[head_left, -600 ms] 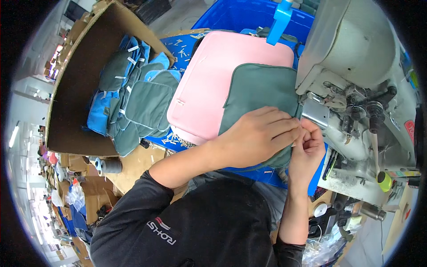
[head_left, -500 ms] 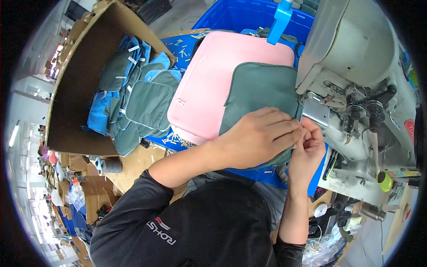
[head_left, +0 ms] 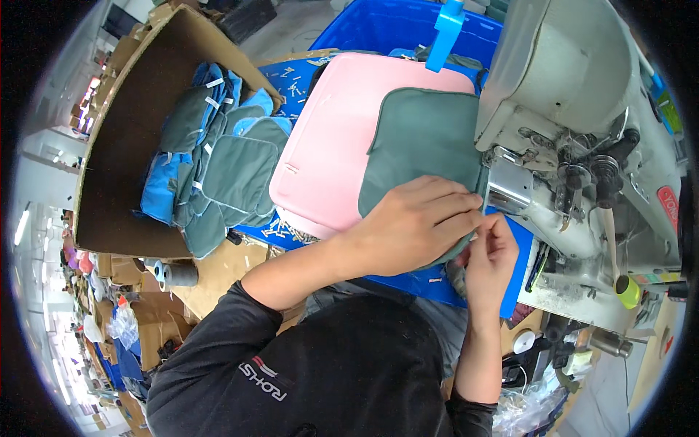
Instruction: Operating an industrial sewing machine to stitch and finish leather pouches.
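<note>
A dark green fabric piece (head_left: pixel 422 138) with rounded corners lies over a padded pink panel (head_left: pixel 328 138). Its right edge runs beside the shiny metal arm (head_left: pixel 510 186) of a sewing machine (head_left: pixel 575 95). My left hand (head_left: pixel 426 222) rests across the green piece, fingers bent and close together, gripping it near that edge. My right hand (head_left: pixel 491 251) is closed in a pinch right beside the left fingertips, at the fabric's edge. A tiny white bit shows at the right fingertips; what they hold is mostly hidden.
At left, an open cardboard box (head_left: pixel 109 167) stands by stacked green and blue fabric pieces (head_left: pixel 237 167) with white tags. A blue bin (head_left: pixel 400 29) is behind the table. Scraps litter the blue tabletop (head_left: pixel 291 80). Thread spools (head_left: pixel 178 274) stand at left; a blue post (head_left: pixel 444 40) rises behind the panel.
Both hands have come slightly left and nearer with the green piece, away from the machine. More of the metal arm shows. The right hand stays pinched.
</note>
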A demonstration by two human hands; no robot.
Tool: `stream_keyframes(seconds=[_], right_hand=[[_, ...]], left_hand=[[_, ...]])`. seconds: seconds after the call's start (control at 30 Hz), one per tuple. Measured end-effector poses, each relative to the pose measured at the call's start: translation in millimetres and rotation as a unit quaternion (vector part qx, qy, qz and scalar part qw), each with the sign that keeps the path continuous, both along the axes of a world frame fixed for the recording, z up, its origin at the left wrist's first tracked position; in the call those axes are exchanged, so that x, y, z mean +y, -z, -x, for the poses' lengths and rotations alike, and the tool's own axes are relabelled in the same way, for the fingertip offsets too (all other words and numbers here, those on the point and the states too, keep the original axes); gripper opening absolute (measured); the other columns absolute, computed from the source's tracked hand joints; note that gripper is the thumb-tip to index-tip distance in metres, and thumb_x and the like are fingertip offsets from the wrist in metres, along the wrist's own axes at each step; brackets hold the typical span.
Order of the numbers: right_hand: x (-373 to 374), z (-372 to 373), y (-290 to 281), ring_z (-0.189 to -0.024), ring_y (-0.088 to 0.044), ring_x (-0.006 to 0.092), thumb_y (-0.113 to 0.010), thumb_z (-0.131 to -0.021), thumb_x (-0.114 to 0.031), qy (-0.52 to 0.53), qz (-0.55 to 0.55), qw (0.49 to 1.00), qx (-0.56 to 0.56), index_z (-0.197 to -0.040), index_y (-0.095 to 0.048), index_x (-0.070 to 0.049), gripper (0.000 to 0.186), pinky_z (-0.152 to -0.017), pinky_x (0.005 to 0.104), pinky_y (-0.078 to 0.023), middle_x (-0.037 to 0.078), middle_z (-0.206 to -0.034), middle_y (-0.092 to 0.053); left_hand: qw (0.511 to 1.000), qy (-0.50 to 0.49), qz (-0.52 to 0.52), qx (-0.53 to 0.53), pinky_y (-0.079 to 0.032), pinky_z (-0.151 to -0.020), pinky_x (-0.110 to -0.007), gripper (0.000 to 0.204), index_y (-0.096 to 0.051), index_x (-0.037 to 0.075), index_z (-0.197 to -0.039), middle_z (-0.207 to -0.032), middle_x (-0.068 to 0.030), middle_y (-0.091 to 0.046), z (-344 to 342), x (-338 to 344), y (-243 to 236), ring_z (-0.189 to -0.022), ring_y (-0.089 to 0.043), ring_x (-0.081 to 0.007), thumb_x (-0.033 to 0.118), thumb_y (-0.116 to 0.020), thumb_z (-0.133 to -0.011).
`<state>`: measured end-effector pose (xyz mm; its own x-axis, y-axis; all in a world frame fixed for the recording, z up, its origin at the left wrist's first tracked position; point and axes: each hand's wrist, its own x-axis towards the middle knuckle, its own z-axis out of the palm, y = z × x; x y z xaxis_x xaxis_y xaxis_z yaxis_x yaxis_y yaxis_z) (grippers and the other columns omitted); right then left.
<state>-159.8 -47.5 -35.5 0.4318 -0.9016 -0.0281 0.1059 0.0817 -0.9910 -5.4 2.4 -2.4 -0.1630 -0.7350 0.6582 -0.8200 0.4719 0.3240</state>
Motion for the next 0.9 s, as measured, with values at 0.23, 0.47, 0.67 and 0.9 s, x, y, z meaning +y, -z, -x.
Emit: stream_keyframes(seconds=[0.23,0.47,0.67,0.9], right_hand=[[-6,-14,-3,-0.055,-0.052,0.0012,-0.054,-0.095,0.000,0.002,0.030,1.000,0.000,-0.086,-0.056,-0.002,0.009,-0.047,0.0177,-0.043,-0.003,-0.067,-0.056],[-12,-18,-2,-0.055,-0.052,0.0013,-0.056,-0.095,-0.002,0.025,0.033,0.999,0.008,-0.086,-0.058,-0.001,0.009,-0.047,0.0178,-0.044,-0.003,-0.068,-0.058],[-17,-22,-5,-0.056,-0.054,0.0018,-0.059,-0.094,-0.003,0.026,0.018,0.999,0.020,-0.086,-0.060,-0.001,0.008,-0.047,0.0184,-0.046,-0.002,-0.069,-0.060],[-17,-19,-1,-0.056,-0.055,0.0013,-0.061,-0.093,-0.002,0.021,0.060,0.998,0.019,-0.084,-0.061,0.001,0.009,-0.048,0.0177,-0.046,-0.001,-0.068,-0.062]], left_hand=[[0.998,0.003,0.015,-0.055,-0.052,-0.080,-0.037,0.030,-0.067,0.002,-0.098,-0.107,-0.0099,-0.068,-6,-9,1,-0.097,-0.064,-0.0257,0.010,-0.069,-0.070],[0.998,0.020,0.001,-0.066,-0.052,-0.082,-0.038,0.029,-0.067,0.002,-0.097,-0.106,-0.0092,-0.068,-11,-17,-7,-0.098,-0.064,-0.0267,0.009,-0.069,-0.069],[1.000,0.000,-0.008,-0.025,-0.051,-0.083,-0.040,0.030,-0.067,0.002,-0.098,-0.103,-0.0091,-0.067,-15,-18,-5,-0.097,-0.064,-0.0286,0.006,-0.070,-0.069],[0.999,0.047,-0.015,-0.018,-0.051,-0.084,-0.040,0.025,-0.066,0.002,-0.096,-0.105,-0.0094,-0.066,-18,-19,-4,-0.097,-0.063,-0.0292,0.003,-0.069,-0.072]])
